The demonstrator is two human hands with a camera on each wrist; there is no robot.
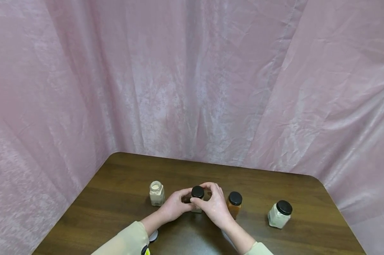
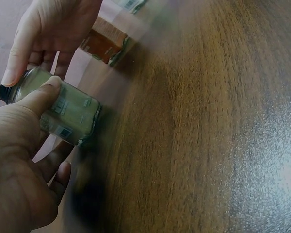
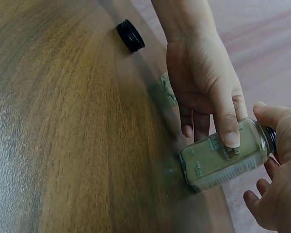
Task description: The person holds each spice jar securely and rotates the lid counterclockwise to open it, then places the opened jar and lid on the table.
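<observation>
Left sleeve (image 1: 125, 241) nearest; right of a lidless jar (image 1: 156, 196), over the table (image 1: 131, 173), a filled glass jar (image 2: 75, 114) is gripped by the left hand (image 1: 173, 206), its black lid (image 1: 198, 192) pinched by the right hand (image 1: 215, 205). Judged stiff, slippery, breakable, modest in weight; best held round its flat sides, lid taken by the rim.

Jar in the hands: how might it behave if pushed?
The jar is likely stiff, perhaps fragile: its clear walls look like glass. Flat sides should resist rolling, but its tall shape might tip if pushed near the black cap.
</observation>
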